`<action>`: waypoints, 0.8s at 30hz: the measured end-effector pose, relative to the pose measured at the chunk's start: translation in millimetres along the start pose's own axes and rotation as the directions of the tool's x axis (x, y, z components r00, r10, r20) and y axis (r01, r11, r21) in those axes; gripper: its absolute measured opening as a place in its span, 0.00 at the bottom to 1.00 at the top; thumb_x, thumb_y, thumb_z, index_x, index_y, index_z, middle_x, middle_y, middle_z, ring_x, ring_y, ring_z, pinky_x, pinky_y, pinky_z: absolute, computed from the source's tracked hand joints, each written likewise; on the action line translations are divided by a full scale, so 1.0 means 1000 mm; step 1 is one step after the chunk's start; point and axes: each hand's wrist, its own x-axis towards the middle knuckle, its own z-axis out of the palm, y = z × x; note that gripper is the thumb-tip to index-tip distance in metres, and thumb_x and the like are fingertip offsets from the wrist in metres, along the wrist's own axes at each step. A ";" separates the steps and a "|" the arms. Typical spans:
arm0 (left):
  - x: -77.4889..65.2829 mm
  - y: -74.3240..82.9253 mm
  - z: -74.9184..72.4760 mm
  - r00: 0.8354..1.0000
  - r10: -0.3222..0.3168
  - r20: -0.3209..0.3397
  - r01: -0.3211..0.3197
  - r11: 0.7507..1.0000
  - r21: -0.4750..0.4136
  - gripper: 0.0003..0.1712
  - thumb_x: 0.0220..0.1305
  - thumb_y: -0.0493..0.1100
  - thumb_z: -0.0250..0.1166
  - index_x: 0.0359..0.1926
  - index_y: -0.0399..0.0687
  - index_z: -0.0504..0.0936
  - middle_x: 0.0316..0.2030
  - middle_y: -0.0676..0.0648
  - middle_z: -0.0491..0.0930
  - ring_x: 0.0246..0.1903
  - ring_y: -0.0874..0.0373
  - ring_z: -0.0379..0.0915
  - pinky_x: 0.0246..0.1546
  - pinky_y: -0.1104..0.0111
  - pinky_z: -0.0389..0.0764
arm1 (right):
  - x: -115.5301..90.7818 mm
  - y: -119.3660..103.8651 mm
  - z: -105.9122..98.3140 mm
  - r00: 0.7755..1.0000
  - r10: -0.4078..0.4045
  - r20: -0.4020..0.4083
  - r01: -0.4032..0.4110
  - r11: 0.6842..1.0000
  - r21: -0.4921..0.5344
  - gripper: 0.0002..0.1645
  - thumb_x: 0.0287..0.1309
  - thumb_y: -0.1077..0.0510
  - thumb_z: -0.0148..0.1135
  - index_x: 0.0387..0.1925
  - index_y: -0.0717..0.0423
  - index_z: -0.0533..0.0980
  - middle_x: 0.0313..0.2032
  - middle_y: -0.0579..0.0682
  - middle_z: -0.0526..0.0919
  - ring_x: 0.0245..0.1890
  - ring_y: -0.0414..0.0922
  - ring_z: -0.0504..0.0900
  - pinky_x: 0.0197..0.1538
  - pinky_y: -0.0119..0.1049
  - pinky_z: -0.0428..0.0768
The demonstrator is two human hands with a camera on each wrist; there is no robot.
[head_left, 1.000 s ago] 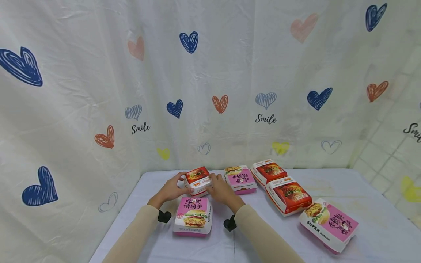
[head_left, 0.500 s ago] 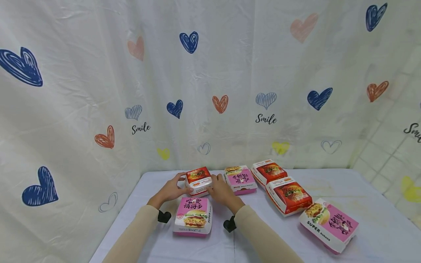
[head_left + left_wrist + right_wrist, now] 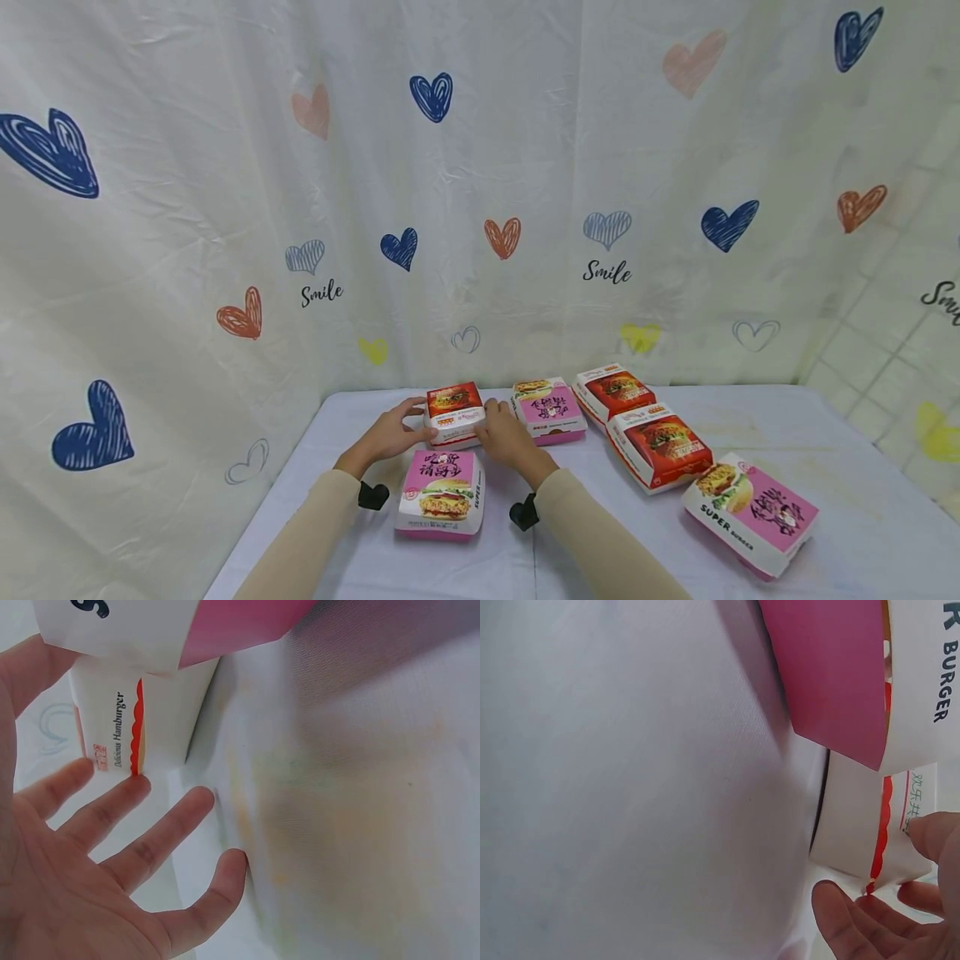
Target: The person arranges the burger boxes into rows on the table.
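A red-and-white hamburger box (image 3: pixel 456 415) sits at the back left of the table, between both hands. At its left side is my left hand (image 3: pixel 390 433), fingers spread and mostly straight. In the left wrist view, fingertips (image 3: pixel 139 784) touch the white wall, while the thumb tip is hidden behind a pink box. My right hand (image 3: pixel 506 435) holds the right front corner. Its thumb (image 3: pixel 934 832) presses the printed wall in the right wrist view, with fingers bent around the edge. Just in front stands a pink-and-white burger box (image 3: pixel 441 493), untouched.
To the right of the right hand is another pink burger box (image 3: pixel 551 408). Farther right lie two red hamburger boxes (image 3: pixel 615 387) end to end, then a slanted pink box (image 3: pixel 750 512). A heart-printed curtain (image 3: pixel 525 167) hangs behind the white table (image 3: pixel 847 442).
The red hamburger box between the hands has shifted slightly right and turned to face the front more squarely. Both hands moved only a little with it. The other boxes stayed put.
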 end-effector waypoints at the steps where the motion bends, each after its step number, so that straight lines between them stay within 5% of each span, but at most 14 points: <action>1: 0.000 0.000 0.000 1.000 0.002 -0.002 -0.002 1.000 -0.002 0.45 0.62 0.66 0.68 0.76 0.60 0.65 0.69 0.42 0.74 0.58 0.42 0.80 0.58 0.43 0.79 | 0.000 0.000 0.000 1.000 0.000 -0.001 0.000 1.000 -0.001 0.32 0.74 0.52 0.57 0.68 0.67 0.63 0.60 0.66 0.73 0.58 0.58 0.79 0.64 0.54 0.77; 24: -0.001 -0.003 -0.002 0.998 0.060 0.003 -0.060 0.998 -0.016 0.38 0.69 0.60 0.65 0.75 0.53 0.68 0.55 0.42 0.85 0.57 0.44 0.81 0.57 0.46 0.80 | -0.001 0.002 0.000 1.000 0.000 -0.015 0.001 1.000 0.028 0.26 0.74 0.51 0.56 0.63 0.65 0.65 0.56 0.63 0.74 0.51 0.53 0.79 0.60 0.52 0.79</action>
